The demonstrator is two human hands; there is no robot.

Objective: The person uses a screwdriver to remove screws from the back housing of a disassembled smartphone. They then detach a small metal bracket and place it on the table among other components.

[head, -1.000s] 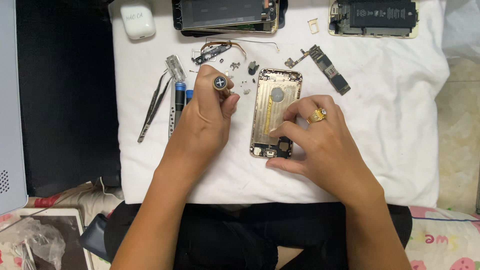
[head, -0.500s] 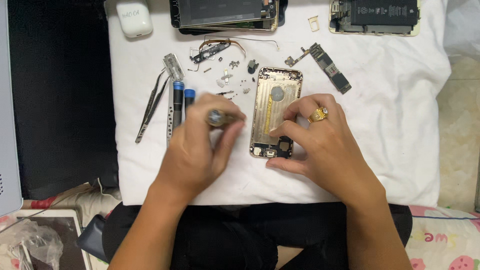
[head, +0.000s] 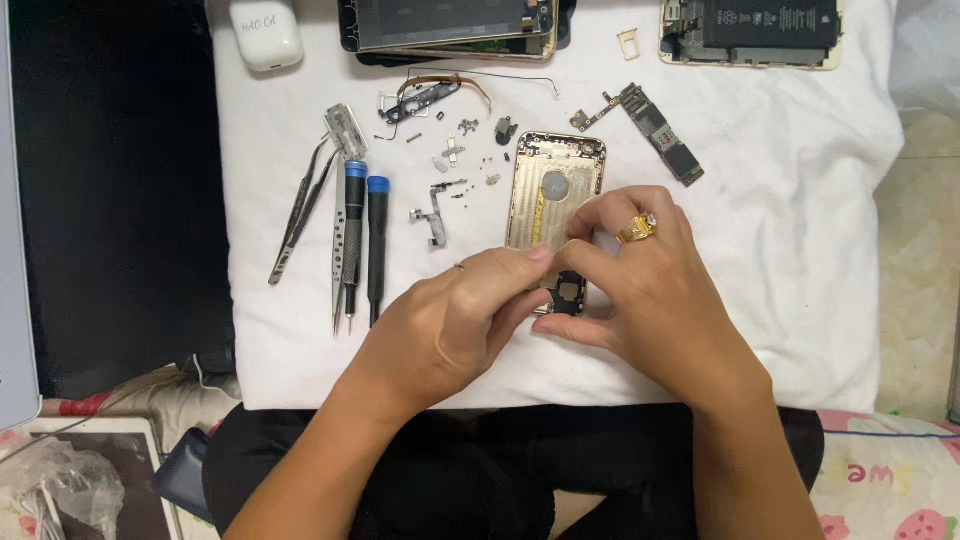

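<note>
Fingers of both hands meet over the gold phone shell (head: 553,190), mid-cloth (head: 780,250): left hand (head: 455,325) pinched shut, its hold hidden; right hand (head: 650,290) curled, fingertips pressing the shell's lower end.

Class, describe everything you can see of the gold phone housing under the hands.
The gold phone housing is an emptied metal back shell lying flat, inside up, on the white cloth. A round grey patch sits mid-shell and a dark part at its near end. The left hand and right hand cover its lower half, fingertips meeting over it.
</note>
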